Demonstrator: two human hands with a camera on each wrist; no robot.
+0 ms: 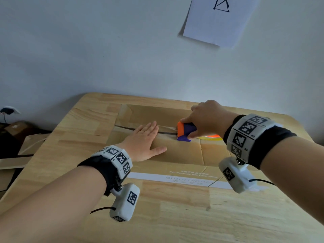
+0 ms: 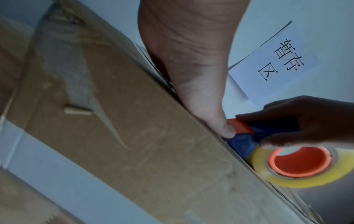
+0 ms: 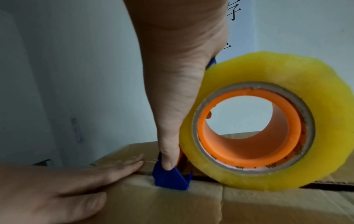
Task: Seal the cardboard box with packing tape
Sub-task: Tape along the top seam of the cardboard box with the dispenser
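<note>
Head view: dispenser [image 1: 184,131] gripped beyond left fingertips [image 1: 152,124].

Plain storage or packing room, workplace-like. Bare pale wall [image 1: 87,50] with a printed paper sign [image 1: 215,21] in Chinese characters stuck to it. Light wooden table [image 1: 84,120] pushed against the wall. Spare flattened cardboard [image 1: 26,146] stacked beside the table; wall socket [image 1: 9,110] low at left.
</note>
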